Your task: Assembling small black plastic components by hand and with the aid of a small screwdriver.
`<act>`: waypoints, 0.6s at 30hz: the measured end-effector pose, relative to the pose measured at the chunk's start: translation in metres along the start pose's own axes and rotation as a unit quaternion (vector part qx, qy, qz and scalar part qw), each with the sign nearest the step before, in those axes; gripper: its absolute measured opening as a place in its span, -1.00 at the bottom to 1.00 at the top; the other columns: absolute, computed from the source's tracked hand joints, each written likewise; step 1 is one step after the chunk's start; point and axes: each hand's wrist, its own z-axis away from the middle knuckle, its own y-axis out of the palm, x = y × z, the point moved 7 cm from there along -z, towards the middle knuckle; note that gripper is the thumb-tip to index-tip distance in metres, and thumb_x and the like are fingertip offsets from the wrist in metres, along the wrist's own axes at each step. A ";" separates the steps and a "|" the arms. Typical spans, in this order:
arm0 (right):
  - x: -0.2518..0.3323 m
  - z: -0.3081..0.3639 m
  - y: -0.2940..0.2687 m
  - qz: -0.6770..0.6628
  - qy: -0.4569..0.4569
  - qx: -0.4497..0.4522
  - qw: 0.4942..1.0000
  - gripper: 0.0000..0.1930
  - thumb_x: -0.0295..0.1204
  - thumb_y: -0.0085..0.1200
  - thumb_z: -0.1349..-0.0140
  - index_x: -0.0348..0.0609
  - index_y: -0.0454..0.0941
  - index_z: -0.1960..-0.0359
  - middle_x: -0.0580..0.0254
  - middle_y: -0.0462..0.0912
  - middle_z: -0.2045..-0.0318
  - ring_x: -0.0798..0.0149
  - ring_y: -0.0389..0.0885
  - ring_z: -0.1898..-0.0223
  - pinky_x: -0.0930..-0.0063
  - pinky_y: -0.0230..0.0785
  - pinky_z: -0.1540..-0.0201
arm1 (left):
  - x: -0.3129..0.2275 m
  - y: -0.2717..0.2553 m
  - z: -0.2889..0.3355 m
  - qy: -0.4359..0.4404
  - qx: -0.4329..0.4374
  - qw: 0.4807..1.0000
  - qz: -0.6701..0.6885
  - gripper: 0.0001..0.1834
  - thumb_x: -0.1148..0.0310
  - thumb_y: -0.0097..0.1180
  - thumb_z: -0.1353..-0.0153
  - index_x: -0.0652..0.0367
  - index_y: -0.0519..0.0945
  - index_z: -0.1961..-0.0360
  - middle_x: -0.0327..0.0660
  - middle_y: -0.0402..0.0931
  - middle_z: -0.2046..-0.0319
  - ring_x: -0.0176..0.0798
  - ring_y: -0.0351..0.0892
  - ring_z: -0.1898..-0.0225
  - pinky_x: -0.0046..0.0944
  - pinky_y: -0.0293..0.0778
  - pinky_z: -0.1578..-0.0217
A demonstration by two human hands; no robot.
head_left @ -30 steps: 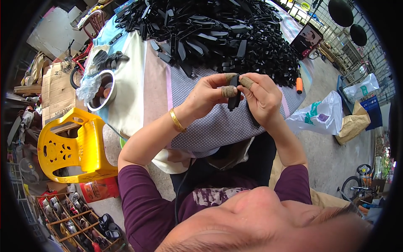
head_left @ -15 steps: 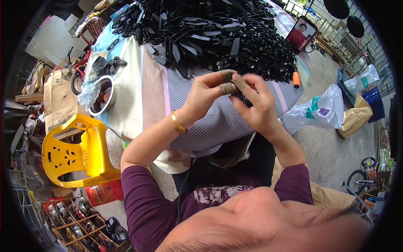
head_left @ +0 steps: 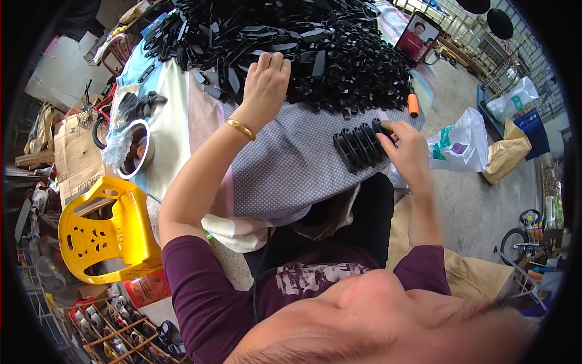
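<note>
My left hand (head_left: 265,87) reaches over the near edge of a large heap of black plastic pieces (head_left: 254,33). Its fingers curl downward, and their tips are hidden, so anything pinched there does not show. At the right side of the cloth, my right hand (head_left: 407,145) is closed on a black plastic part at the right end of a row of similar black parts (head_left: 359,148). Those parts stand side by side on the dotted grey cloth (head_left: 285,164). Long flat blades make up the heap's left and middle; smaller chunky pieces lie at its right.
An orange-handled tool (head_left: 413,104) lies right of the heap, near a propped phone (head_left: 417,37) showing a person. On the left are a white-rimmed bowl (head_left: 147,159), dark gloves (head_left: 142,106) and a yellow plastic chair (head_left: 130,224). White plastic bags (head_left: 464,142) stand at right.
My hands were together over the cloth, fingers on a small dark piece. They have parted: the left went up-left to the heap, the right moved right to the row, which now shows.
</note>
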 end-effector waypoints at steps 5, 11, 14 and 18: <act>0.006 0.003 0.003 -0.085 -0.019 0.013 0.996 -0.88 -0.52 0.10 -0.08 -0.28 0.57 0.34 0.10 0.55 0.50 0.23 0.50 0.55 0.45 0.33 0.46 | -0.003 0.010 0.001 0.036 -0.034 0.998 -0.032 -0.93 0.46 0.02 0.06 0.11 0.45 0.47 -0.22 0.32 0.36 -0.22 0.29 0.17 -0.27 0.23 0.21; -0.015 -0.019 -0.009 -0.059 -0.019 -0.060 0.996 -0.88 -0.51 0.09 -0.10 -0.27 0.59 0.34 0.10 0.56 0.54 0.21 0.53 0.52 0.46 0.35 0.45 | -0.003 -0.005 0.007 0.068 -0.073 0.995 0.019 -0.82 0.50 0.05 0.02 0.17 0.48 0.32 -0.19 0.46 0.16 -0.15 0.33 -0.03 -0.16 0.22 0.00; -0.037 -0.035 0.004 0.030 -0.009 -0.066 0.997 -0.82 -0.37 0.14 -0.08 -0.18 0.62 0.32 0.13 0.57 0.50 0.13 0.55 0.48 0.36 0.38 0.39 | 0.009 -0.018 0.014 -0.125 -0.057 0.934 0.330 -0.85 0.59 -0.01 -0.12 0.28 0.43 0.25 -0.11 0.52 0.37 -0.08 0.57 0.37 -0.18 0.49 0.29; -0.034 -0.041 0.018 0.123 -0.005 -0.042 0.992 -0.78 -0.28 0.17 -0.05 -0.11 0.63 0.32 0.19 0.58 0.43 0.10 0.56 0.41 0.29 0.39 0.33 | 0.013 0.010 0.037 -0.288 0.005 0.744 0.603 -0.81 0.54 -0.14 -0.25 0.29 0.35 0.11 -0.11 0.48 0.38 -0.32 0.55 0.47 -0.37 0.50 0.45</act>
